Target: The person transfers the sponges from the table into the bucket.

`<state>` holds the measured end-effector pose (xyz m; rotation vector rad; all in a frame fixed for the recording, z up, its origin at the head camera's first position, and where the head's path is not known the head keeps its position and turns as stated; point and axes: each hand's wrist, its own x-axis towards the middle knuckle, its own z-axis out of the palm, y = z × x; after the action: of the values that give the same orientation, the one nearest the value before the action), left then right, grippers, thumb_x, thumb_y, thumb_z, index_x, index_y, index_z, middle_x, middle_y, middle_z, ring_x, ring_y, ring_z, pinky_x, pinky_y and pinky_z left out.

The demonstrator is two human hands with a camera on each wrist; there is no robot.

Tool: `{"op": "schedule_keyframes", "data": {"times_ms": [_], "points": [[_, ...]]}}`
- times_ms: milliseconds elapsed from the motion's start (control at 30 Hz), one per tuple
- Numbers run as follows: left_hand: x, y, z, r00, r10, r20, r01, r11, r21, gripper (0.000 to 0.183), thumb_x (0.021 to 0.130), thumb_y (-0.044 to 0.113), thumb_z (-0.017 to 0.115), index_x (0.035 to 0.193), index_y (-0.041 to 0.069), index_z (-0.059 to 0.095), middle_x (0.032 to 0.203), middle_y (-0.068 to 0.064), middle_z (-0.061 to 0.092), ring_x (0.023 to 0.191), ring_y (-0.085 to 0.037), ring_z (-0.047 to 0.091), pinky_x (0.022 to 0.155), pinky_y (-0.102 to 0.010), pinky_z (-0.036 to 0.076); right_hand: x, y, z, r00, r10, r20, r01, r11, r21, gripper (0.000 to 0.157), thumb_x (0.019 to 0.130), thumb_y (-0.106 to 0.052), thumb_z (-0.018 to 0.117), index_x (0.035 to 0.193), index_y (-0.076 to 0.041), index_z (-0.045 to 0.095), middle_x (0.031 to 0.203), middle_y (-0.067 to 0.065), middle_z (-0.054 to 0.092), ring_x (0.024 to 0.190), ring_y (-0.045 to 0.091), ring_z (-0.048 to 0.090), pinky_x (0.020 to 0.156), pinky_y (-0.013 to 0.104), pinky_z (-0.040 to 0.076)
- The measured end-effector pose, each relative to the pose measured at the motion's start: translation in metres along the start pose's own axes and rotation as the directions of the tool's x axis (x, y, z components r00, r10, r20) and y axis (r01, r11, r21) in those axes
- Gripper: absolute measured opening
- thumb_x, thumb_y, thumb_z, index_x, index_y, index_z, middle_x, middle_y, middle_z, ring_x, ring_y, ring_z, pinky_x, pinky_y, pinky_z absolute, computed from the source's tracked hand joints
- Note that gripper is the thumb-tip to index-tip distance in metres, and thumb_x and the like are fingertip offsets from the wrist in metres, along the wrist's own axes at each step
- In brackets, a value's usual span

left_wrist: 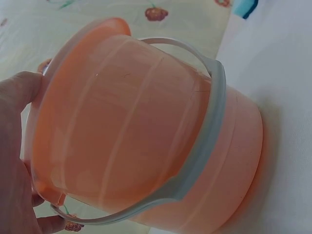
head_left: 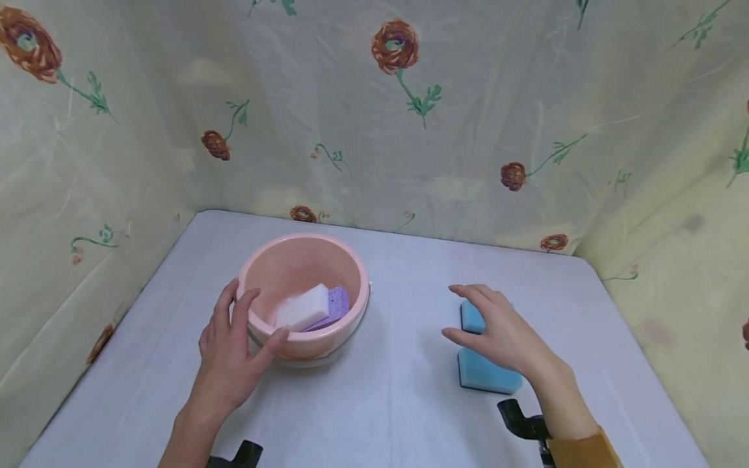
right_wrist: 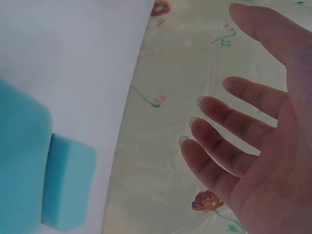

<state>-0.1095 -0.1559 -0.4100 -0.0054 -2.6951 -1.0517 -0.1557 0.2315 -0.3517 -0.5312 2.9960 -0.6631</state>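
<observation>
A pink bucket (head_left: 307,348) stands at the left of the table, its grey handle (left_wrist: 214,112) hanging down along the outside. Inside lie a white sponge (head_left: 305,308) and a purple sponge (head_left: 338,301). My left hand (head_left: 228,357) grips the bucket's rim on its near left side, thumb at the front and fingers spread along the edge. Over two blue sponges, the near one (head_left: 487,374) and the far one (head_left: 471,317), hovers my right hand (head_left: 497,325). Its fingers are spread, and the palm holds nothing in the right wrist view.
A white cloth covers the table (head_left: 398,403). Flower-printed curtains (head_left: 456,130) hang along the back and both sides. Black mounts sit at both wrists, the right one (head_left: 521,422) close to the near blue sponge.
</observation>
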Motion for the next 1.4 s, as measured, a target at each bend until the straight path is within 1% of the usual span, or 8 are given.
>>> {"op": "schedule_keyframes", "data": {"times_ms": [267,467,567,733,933,1067,1267,1400], "points": [[0.0,-0.002,0.0,1.0,0.015,-0.009,-0.015,1.0,-0.005,0.074,0.093,0.047,0.067,0.151,0.016,0.032,0.165,-0.013,0.005,0.143,-0.047,0.02,0.108,-0.073,0.012,-0.01,0.013,0.005,0.999,0.038,0.011,-0.038,0.999,0.011,0.074,0.091,-0.045,0.074,0.147,-0.005,0.048,0.146,0.022,0.047,0.134,0.045,0.04,0.099,0.067,0.041],[0.0,-0.003,-0.001,0.999,0.03,-0.013,-0.03,1.0,-0.003,0.073,0.094,0.048,0.065,0.15,0.015,0.032,0.165,-0.013,0.006,0.143,-0.047,0.022,0.107,-0.073,0.013,-0.024,0.029,0.009,0.999,0.051,0.01,-0.051,0.999,0.019,0.074,0.091,-0.044,0.074,0.146,-0.001,0.047,0.147,0.022,0.047,0.134,0.046,0.038,0.101,0.066,0.039],[0.0,-0.003,-0.001,0.999,0.039,-0.019,-0.039,0.999,-0.004,0.073,0.094,0.048,0.065,0.15,0.015,0.032,0.164,-0.014,0.006,0.142,-0.048,0.022,0.107,-0.073,0.013,-0.031,0.037,0.011,0.998,0.056,0.004,-0.056,0.998,0.03,0.074,0.092,-0.044,0.074,0.145,0.0,0.048,0.146,0.023,0.048,0.133,0.048,0.039,0.1,0.067,0.039],[0.0,-0.002,-0.001,0.999,0.03,-0.017,-0.031,1.0,-0.006,0.073,0.094,0.049,0.065,0.15,0.015,0.033,0.164,-0.014,0.006,0.143,-0.048,0.022,0.107,-0.072,0.013,-0.04,0.048,0.013,0.998,0.07,0.002,-0.071,0.997,0.038,0.073,0.092,-0.044,0.073,0.145,-0.001,0.049,0.145,0.024,0.048,0.131,0.049,0.041,0.098,0.068,0.04],[-0.001,-0.002,0.0,1.0,0.021,-0.008,-0.021,1.0,-0.008,0.073,0.094,0.047,0.066,0.15,0.015,0.032,0.164,-0.014,0.006,0.143,-0.048,0.021,0.107,-0.072,0.013,-0.047,0.059,0.019,0.995,0.098,0.014,-0.099,0.995,0.025,0.074,0.091,-0.044,0.074,0.145,0.0,0.048,0.144,0.026,0.049,0.13,0.053,0.04,0.097,0.07,0.039],[-0.001,-0.002,-0.001,1.0,0.02,-0.004,-0.02,1.0,-0.009,0.072,0.094,0.048,0.065,0.15,0.016,0.032,0.164,-0.013,0.005,0.143,-0.047,0.021,0.107,-0.072,0.013,-0.052,0.064,0.022,0.995,0.1,0.014,-0.1,0.995,0.024,0.074,0.09,-0.044,0.075,0.144,0.001,0.049,0.141,0.027,0.05,0.128,0.054,0.042,0.096,0.07,0.04],[0.0,-0.002,-0.001,0.999,0.032,-0.01,-0.032,0.999,-0.009,0.072,0.094,0.046,0.066,0.149,0.016,0.033,0.164,-0.013,0.006,0.143,-0.047,0.022,0.107,-0.073,0.013,-0.057,0.074,0.027,0.994,0.109,0.031,-0.11,0.994,0.013,0.075,0.087,-0.043,0.079,0.142,-0.001,0.051,0.14,0.028,0.051,0.124,0.054,0.043,0.092,0.07,0.043],[-0.001,-0.001,-0.001,0.999,0.033,-0.013,-0.033,0.999,-0.009,0.071,0.094,0.046,0.066,0.149,0.015,0.033,0.164,-0.014,0.007,0.142,-0.048,0.022,0.106,-0.073,0.014,-0.058,0.079,0.03,0.992,0.119,0.045,-0.119,0.993,-0.003,0.078,0.084,-0.046,0.08,0.142,-0.002,0.051,0.14,0.029,0.049,0.123,0.055,0.042,0.089,0.07,0.043]]}}
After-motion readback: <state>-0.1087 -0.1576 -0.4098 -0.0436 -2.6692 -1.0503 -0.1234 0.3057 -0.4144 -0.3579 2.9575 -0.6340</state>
